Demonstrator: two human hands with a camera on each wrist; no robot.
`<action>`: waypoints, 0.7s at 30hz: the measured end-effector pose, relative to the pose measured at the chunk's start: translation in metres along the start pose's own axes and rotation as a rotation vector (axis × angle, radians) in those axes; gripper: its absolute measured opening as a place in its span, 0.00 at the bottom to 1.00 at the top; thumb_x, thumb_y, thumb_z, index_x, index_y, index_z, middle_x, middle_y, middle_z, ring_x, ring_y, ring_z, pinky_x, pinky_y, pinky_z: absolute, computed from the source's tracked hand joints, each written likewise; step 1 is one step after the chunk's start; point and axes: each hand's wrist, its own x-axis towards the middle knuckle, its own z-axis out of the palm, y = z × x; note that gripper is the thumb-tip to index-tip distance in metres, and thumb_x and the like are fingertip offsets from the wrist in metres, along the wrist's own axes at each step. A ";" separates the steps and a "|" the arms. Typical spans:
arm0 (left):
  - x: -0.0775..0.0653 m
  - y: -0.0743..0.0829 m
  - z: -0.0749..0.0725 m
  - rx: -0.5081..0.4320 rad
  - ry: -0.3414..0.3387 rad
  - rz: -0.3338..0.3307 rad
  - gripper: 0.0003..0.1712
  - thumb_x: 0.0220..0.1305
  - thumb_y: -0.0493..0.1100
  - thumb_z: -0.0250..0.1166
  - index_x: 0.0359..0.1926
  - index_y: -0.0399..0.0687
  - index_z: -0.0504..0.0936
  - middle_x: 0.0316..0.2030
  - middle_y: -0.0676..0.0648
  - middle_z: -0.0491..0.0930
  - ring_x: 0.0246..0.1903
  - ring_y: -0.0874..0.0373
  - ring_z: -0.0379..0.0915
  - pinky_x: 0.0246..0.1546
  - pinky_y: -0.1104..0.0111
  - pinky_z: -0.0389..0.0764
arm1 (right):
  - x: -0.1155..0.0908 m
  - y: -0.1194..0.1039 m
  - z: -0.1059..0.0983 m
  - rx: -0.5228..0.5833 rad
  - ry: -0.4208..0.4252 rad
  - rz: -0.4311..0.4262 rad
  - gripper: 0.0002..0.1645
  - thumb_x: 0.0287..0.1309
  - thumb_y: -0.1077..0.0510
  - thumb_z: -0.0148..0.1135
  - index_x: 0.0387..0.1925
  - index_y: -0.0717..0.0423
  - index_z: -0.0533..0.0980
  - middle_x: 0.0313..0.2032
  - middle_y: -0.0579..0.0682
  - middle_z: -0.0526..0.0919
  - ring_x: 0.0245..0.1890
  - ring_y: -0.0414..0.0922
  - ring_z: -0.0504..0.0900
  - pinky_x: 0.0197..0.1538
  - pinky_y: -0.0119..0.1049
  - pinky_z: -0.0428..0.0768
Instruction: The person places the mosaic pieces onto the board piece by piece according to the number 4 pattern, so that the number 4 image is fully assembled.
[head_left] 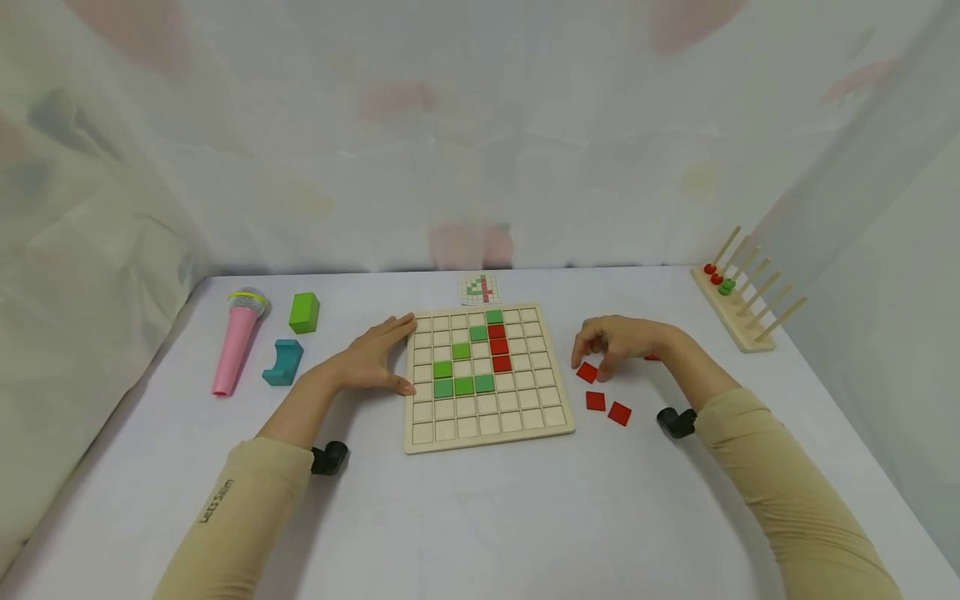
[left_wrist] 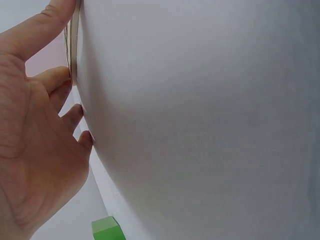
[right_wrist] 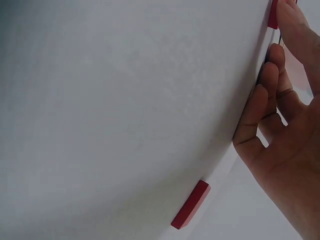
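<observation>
A wooden grid board [head_left: 480,423] lies flat on the table, bearing green square tiles and a column of red ones. My left hand [head_left: 372,356] rests against the board's left side, thumb and fingers spread along the edge; the left wrist view shows its thumb at the board edge [left_wrist: 74,42]. Right of the board, my right hand [head_left: 624,337] has its curled fingers and thumb at opposite sides of a red square tile [head_left: 587,372] on the table. Two more red tiles [head_left: 596,401] lie just nearer, and another red tile [right_wrist: 191,205] is partly hidden under the right wrist.
A small pattern card [head_left: 480,289] lies behind the board. To the left are a pink toy microphone [head_left: 237,342], a green block [head_left: 303,313] and a teal curved block [head_left: 283,362]. A wooden peg stand [head_left: 731,312] with red and green beads stands at the right back.
</observation>
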 end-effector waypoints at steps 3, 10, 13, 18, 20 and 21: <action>0.000 0.000 0.000 0.000 0.002 -0.002 0.67 0.45 0.59 0.77 0.78 0.42 0.49 0.80 0.43 0.44 0.79 0.36 0.36 0.75 0.36 0.46 | 0.000 0.000 0.000 0.004 0.012 0.003 0.17 0.45 0.65 0.75 0.39 0.49 0.85 0.44 0.53 0.77 0.47 0.50 0.69 0.52 0.38 0.72; -0.001 -0.001 0.001 -0.003 0.010 0.000 0.67 0.44 0.59 0.77 0.78 0.42 0.50 0.80 0.43 0.45 0.79 0.36 0.36 0.75 0.36 0.47 | 0.001 0.000 0.002 0.025 0.028 0.024 0.16 0.44 0.65 0.76 0.38 0.50 0.85 0.43 0.54 0.77 0.46 0.50 0.70 0.50 0.38 0.72; -0.001 -0.001 0.001 -0.003 0.010 -0.002 0.67 0.44 0.58 0.77 0.78 0.42 0.50 0.80 0.43 0.45 0.79 0.36 0.36 0.75 0.36 0.47 | 0.002 0.000 0.002 0.017 0.026 0.027 0.16 0.44 0.65 0.76 0.38 0.50 0.84 0.43 0.54 0.76 0.46 0.50 0.69 0.50 0.38 0.71; 0.002 -0.003 0.002 0.010 0.013 0.006 0.67 0.45 0.59 0.77 0.78 0.43 0.50 0.80 0.43 0.45 0.79 0.36 0.36 0.75 0.37 0.47 | -0.001 -0.001 0.001 -0.002 0.028 0.027 0.15 0.44 0.65 0.74 0.36 0.51 0.82 0.41 0.53 0.76 0.45 0.49 0.69 0.49 0.38 0.72; 0.003 -0.004 0.002 0.015 0.015 0.012 0.67 0.45 0.60 0.77 0.78 0.43 0.50 0.80 0.43 0.45 0.79 0.36 0.37 0.75 0.37 0.47 | -0.001 -0.001 0.001 -0.008 0.033 0.024 0.15 0.44 0.65 0.74 0.36 0.52 0.80 0.40 0.52 0.76 0.44 0.48 0.70 0.48 0.37 0.72; 0.003 -0.004 0.002 0.015 0.016 0.012 0.67 0.44 0.60 0.77 0.78 0.42 0.50 0.80 0.43 0.45 0.79 0.36 0.37 0.75 0.37 0.47 | 0.000 -0.001 0.001 -0.016 0.037 0.024 0.15 0.44 0.66 0.74 0.35 0.52 0.80 0.39 0.51 0.76 0.44 0.48 0.70 0.47 0.37 0.72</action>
